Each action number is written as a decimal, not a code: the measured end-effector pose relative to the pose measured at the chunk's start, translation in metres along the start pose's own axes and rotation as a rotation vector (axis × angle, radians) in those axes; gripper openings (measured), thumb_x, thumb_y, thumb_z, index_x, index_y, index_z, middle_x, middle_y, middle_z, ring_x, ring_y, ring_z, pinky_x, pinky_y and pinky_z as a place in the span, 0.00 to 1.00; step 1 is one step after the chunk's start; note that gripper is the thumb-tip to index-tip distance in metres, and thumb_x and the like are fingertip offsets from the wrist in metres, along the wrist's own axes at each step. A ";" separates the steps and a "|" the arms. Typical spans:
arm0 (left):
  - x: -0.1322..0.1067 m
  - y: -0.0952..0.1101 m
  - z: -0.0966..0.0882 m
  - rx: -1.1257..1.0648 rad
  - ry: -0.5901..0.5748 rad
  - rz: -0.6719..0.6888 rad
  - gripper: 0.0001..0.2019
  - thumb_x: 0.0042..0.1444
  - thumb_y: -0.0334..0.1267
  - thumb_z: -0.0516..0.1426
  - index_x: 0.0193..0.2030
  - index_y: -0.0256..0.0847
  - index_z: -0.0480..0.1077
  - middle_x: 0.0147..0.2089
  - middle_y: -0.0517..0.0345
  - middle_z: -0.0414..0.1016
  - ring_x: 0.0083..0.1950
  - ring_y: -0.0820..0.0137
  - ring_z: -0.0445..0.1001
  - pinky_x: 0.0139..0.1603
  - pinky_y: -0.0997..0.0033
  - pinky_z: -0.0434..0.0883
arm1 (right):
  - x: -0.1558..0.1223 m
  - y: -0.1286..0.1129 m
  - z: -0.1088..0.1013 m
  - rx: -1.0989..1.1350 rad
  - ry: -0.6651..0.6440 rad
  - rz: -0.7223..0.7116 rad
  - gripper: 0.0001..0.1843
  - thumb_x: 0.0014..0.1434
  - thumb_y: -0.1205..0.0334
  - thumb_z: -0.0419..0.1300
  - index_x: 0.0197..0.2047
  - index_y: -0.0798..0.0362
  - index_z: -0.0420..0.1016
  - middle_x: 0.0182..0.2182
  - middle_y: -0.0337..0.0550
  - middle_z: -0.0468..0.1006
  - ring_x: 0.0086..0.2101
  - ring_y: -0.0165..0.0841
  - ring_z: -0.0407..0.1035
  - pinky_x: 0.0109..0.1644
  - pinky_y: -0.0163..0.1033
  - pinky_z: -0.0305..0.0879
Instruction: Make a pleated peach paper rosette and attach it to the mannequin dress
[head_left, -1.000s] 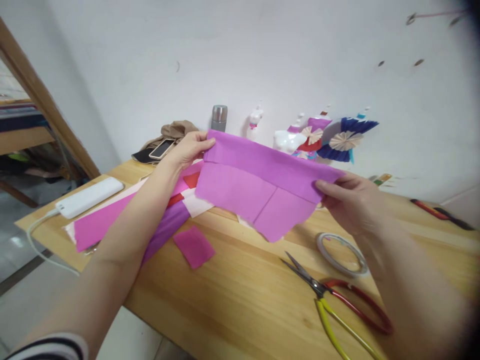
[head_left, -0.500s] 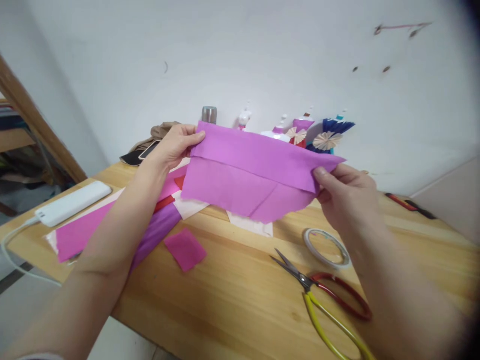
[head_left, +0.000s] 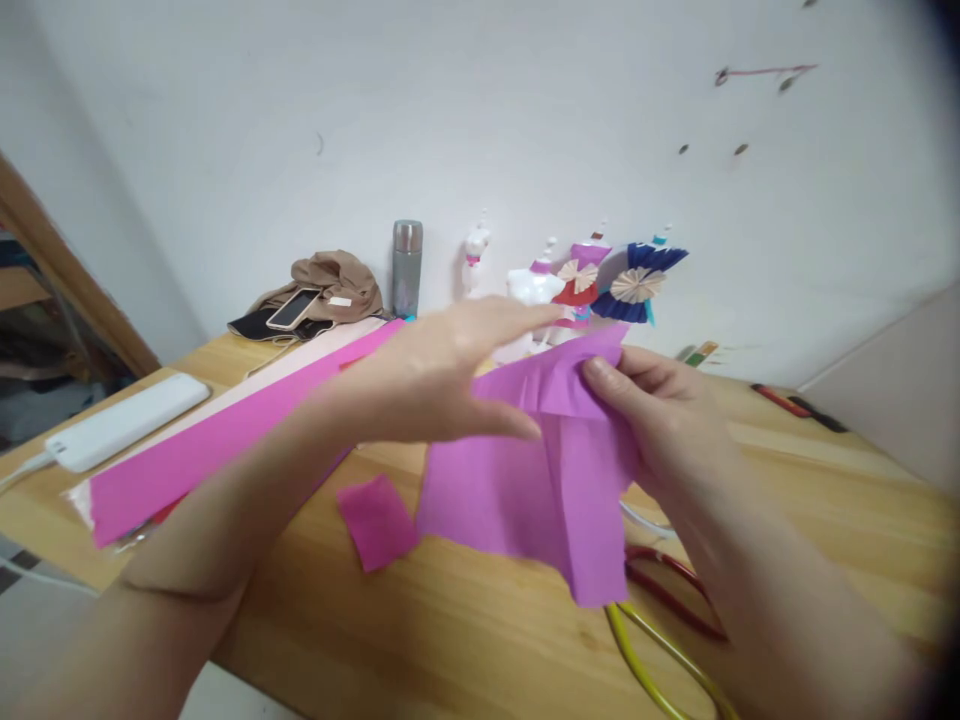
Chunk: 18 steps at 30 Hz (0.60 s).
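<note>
A piece of purple crepe paper (head_left: pixel 495 490) hangs from my right hand (head_left: pixel 652 400), pinched between thumb and fingers at its upper right. It has a folded-over band along the top, and its lower part droops over the table. My left hand (head_left: pixel 450 370) is open in front of the paper's upper left, thumb and fingers spread apart and slightly blurred. Whether it touches the paper I cannot tell. Scissors (head_left: pixel 667 660) with one red and one yellow handle lie below the paper, their blades hidden. A small magenta paper square (head_left: pixel 379 522) lies to the left.
Long magenta paper (head_left: pixel 225 440) and a white power bank (head_left: pixel 127 420) are at the left. Behind stand a thermos (head_left: pixel 407 270), a brown cloth (head_left: pixel 337 285) with a phone (head_left: pixel 294 309), and small decorated figures (head_left: pixel 637 285). A tape roll (head_left: pixel 649 520) is partly covered.
My left hand has let go of the paper's left end and moved right, its fingers now spread. The paper, stretched between both hands before, now hangs from the right hand.
</note>
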<state>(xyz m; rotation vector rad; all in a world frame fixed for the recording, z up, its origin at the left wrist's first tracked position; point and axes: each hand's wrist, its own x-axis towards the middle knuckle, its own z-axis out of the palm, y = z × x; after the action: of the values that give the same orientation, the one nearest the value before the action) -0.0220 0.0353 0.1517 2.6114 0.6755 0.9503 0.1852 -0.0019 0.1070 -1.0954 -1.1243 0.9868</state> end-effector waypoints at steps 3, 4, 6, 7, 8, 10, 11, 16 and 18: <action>-0.002 0.005 0.023 0.084 -0.009 0.142 0.42 0.47 0.35 0.69 0.69 0.34 0.61 0.69 0.41 0.66 0.70 0.51 0.64 0.69 0.55 0.64 | -0.009 -0.003 0.008 0.043 -0.088 0.037 0.20 0.38 0.45 0.77 0.28 0.48 0.81 0.23 0.37 0.80 0.21 0.30 0.69 0.25 0.33 0.65; -0.002 0.003 0.028 0.088 -0.004 0.133 0.37 0.51 0.29 0.64 0.69 0.36 0.61 0.69 0.44 0.66 0.69 0.54 0.65 0.68 0.57 0.66 | -0.011 -0.004 0.010 0.059 -0.101 0.047 0.20 0.36 0.45 0.77 0.27 0.49 0.80 0.22 0.37 0.79 0.20 0.30 0.69 0.25 0.33 0.66; 0.000 -0.002 0.033 0.073 0.008 0.052 0.31 0.55 0.23 0.56 0.66 0.42 0.66 0.65 0.50 0.72 0.64 0.58 0.71 0.63 0.61 0.69 | -0.011 -0.004 0.011 0.089 -0.114 0.067 0.22 0.33 0.44 0.78 0.23 0.50 0.78 0.19 0.36 0.76 0.19 0.29 0.67 0.24 0.34 0.64; 0.001 -0.005 0.032 0.066 0.023 -0.006 0.29 0.55 0.22 0.53 0.63 0.43 0.69 0.62 0.52 0.75 0.61 0.59 0.75 0.60 0.62 0.71 | -0.010 -0.003 0.011 0.103 -0.119 0.074 0.23 0.31 0.44 0.79 0.21 0.50 0.77 0.17 0.36 0.75 0.18 0.29 0.65 0.23 0.34 0.63; 0.002 -0.008 0.030 0.063 0.047 -0.061 0.26 0.56 0.22 0.52 0.60 0.44 0.73 0.57 0.53 0.79 0.56 0.59 0.77 0.57 0.63 0.73 | -0.009 -0.002 0.010 0.114 -0.124 0.076 0.23 0.31 0.44 0.79 0.20 0.50 0.76 0.17 0.36 0.74 0.18 0.28 0.63 0.23 0.33 0.61; 0.005 -0.013 0.023 0.059 0.105 -0.148 0.21 0.56 0.23 0.52 0.52 0.43 0.78 0.49 0.54 0.83 0.49 0.60 0.80 0.52 0.64 0.74 | -0.006 0.002 0.006 0.117 -0.142 0.058 0.23 0.34 0.43 0.77 0.20 0.50 0.75 0.16 0.36 0.72 0.17 0.28 0.62 0.22 0.33 0.59; 0.006 -0.015 0.019 0.052 0.133 -0.184 0.19 0.56 0.24 0.53 0.48 0.42 0.79 0.45 0.54 0.83 0.47 0.60 0.80 0.51 0.64 0.73 | -0.005 0.004 0.005 0.112 -0.157 0.041 0.22 0.37 0.42 0.76 0.21 0.50 0.75 0.17 0.36 0.72 0.18 0.28 0.62 0.22 0.33 0.59; 0.009 -0.025 0.001 0.104 0.310 -0.374 0.15 0.53 0.23 0.53 0.39 0.39 0.81 0.38 0.52 0.81 0.42 0.60 0.77 0.48 0.63 0.71 | -0.012 0.011 0.009 -0.072 -0.346 -0.078 0.17 0.51 0.45 0.69 0.41 0.44 0.81 0.34 0.39 0.81 0.34 0.39 0.75 0.35 0.39 0.70; 0.009 -0.031 -0.008 0.153 0.400 -0.425 0.14 0.51 0.24 0.54 0.36 0.37 0.80 0.34 0.53 0.78 0.40 0.60 0.75 0.47 0.63 0.69 | -0.013 0.012 0.014 -0.235 -0.375 -0.138 0.18 0.47 0.56 0.71 0.44 0.43 0.81 0.38 0.38 0.82 0.39 0.41 0.75 0.41 0.41 0.71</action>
<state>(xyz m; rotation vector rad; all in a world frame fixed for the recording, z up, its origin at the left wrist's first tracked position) -0.0318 0.0672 0.1498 2.2623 1.3835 1.3245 0.1682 -0.0103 0.0939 -1.0233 -1.6325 0.9925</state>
